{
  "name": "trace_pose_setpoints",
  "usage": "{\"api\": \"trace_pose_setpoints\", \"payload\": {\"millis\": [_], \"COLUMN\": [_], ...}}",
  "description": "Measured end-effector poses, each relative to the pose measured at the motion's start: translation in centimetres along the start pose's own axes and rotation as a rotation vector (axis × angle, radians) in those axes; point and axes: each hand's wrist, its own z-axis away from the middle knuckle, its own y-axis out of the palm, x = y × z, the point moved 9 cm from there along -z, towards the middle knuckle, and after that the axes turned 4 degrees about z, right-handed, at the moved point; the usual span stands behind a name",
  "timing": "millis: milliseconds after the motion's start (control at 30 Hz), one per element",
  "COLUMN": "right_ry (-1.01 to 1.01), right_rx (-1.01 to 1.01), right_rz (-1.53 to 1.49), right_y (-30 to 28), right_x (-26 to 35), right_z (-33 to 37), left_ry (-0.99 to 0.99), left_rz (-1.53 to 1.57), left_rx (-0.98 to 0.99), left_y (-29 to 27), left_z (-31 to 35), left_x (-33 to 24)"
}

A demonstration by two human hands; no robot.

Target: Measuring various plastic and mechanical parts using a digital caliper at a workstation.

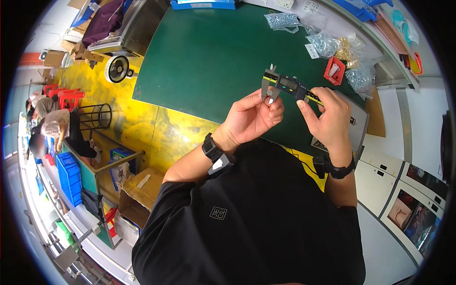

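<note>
A digital caliper [287, 84] with a small display is held up over the green table, its beam running from upper left to lower right. My right hand [332, 118] is closed round the beam's right end, the thumb near the sliding part. At the jaws, my left hand [254, 118] is closed in a pinch on a small shiny piece [270, 100], which sits at the jaw tips. Fingers cover most of that piece, so its kind does not show. Black bands with devices sit on both my wrists.
Under the caliper lies the green tabletop [199, 57]. Clear bags of metal parts [323, 45] and a red bin [335, 71] stand at its far right. A laptop-like grey case [354, 118] is right of my right hand. A fan [117, 69] and seated people are off left.
</note>
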Motion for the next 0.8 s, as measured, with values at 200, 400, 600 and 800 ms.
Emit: {"api": "trace_pose_setpoints", "payload": {"millis": [200,400,600,800], "right_ry": [0.019,0.055,0.219,0.304], "right_rx": [-0.007,0.018,-0.058,-0.093], "right_rz": [-0.026,0.016,-0.148,-0.265], "right_y": [-0.1,-0.2,-0.2,0.0], "right_x": [0.1,-0.2,-2.9,-4.9], "right_z": [0.0,0.2,1.0,1.6], "left_ry": [-0.016,-0.042,0.05,0.227], "left_rz": [0.002,-0.01,-0.323,-0.708], "left_rx": [0.024,0.065,-0.059,0.063], "left_y": [0.1,0.4,0.1,0.9], "left_z": [0.0,-0.1,-0.1,0.2], "left_x": [0.1,0.3,-1.1,-4.2]}}
